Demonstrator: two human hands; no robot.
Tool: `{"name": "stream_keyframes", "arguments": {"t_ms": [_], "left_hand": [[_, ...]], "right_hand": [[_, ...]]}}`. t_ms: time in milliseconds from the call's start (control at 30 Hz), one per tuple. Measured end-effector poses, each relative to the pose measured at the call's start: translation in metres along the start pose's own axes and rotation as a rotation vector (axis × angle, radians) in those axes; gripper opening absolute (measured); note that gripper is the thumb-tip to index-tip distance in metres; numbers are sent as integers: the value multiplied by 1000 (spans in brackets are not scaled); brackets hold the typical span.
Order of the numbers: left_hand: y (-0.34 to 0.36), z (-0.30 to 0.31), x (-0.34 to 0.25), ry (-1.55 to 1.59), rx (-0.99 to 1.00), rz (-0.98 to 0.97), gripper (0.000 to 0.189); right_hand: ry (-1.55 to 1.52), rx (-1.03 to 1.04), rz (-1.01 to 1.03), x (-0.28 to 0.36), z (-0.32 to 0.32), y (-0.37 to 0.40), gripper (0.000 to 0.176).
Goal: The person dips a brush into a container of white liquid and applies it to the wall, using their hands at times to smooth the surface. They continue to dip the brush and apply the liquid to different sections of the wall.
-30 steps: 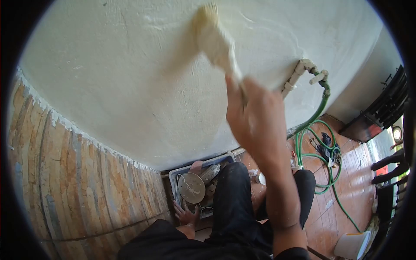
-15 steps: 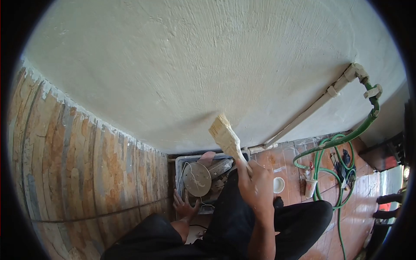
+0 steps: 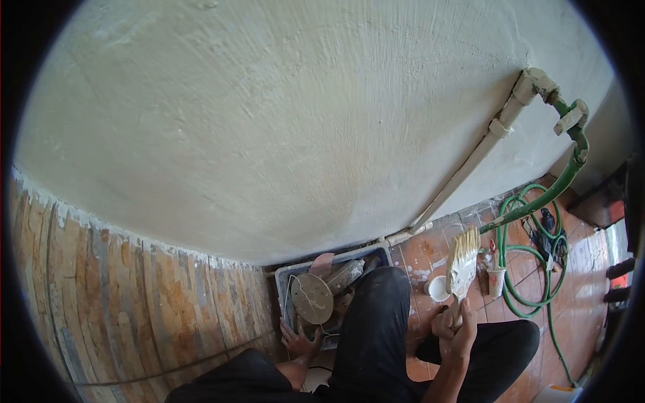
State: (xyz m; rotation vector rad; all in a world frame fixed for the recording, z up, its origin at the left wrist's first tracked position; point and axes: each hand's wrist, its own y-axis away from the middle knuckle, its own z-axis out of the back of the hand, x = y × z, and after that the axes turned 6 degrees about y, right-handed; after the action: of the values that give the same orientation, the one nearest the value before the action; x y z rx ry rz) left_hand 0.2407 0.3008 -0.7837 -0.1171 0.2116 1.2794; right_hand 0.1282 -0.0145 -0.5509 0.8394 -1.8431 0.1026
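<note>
A wide paintbrush (image 3: 461, 272), its bristles and ferrule coated in pale paint, points upward in my right hand (image 3: 455, 329). My fingers are wrapped round its handle, above the tiled floor. Just left of the brush, a small white tub (image 3: 439, 289) stands on the tiles. My left hand (image 3: 301, 341) rests at the near left edge of a grey plastic crate (image 3: 283, 285), fingers spread. Inside the crate lie a round paint-spattered lid (image 3: 312, 299) with a cord over it and other items I cannot make out.
A pale painted wall (image 3: 269, 148) rises ahead, with stone-look cladding (image 3: 154, 302) at left. A pipe (image 3: 463, 171) runs down the wall to a green hose (image 3: 571, 168), coiled on the floor tiles (image 3: 416, 258). A white cup (image 3: 496, 282) stands beside the coil.
My right hand has moved the paintbrush away from the wall, right and down, beside the white tub. My left hand stays at the crate. The view has shifted and tilted.
</note>
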Motion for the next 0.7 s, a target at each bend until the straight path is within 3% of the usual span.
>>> {"name": "stream_keyframes", "arguments": {"t_ms": [100, 200, 367, 433, 467, 533, 600, 700], "left_hand": [[0, 2, -4, 21, 36, 34, 74], [-1, 0, -2, -18, 43, 26, 72], [1, -4, 2, -42, -2, -13, 73], [2, -6, 1, -49, 1, -21, 73], [1, -5, 2, -62, 3, -25, 73], [-2, -6, -2, -98, 14, -19, 73], [4, -9, 4, -164, 16, -19, 71], [3, -22, 13, -173, 56, 13, 69]], "right_hand": [[43, -26, -2, -5, 23, 2, 43], [-92, -261, -164, -4, 35, 2, 43], [-219, -306, -268, -8, 54, -10, 39], [-54, -436, -293, -21, 63, -17, 38], [249, -496, -296, -31, 75, -18, 39], [1280, -603, 76, -49, 81, -23, 39], [1494, -591, -140, -49, 93, -22, 36], [1518, -648, -194, -41, 99, -22, 38]]}}
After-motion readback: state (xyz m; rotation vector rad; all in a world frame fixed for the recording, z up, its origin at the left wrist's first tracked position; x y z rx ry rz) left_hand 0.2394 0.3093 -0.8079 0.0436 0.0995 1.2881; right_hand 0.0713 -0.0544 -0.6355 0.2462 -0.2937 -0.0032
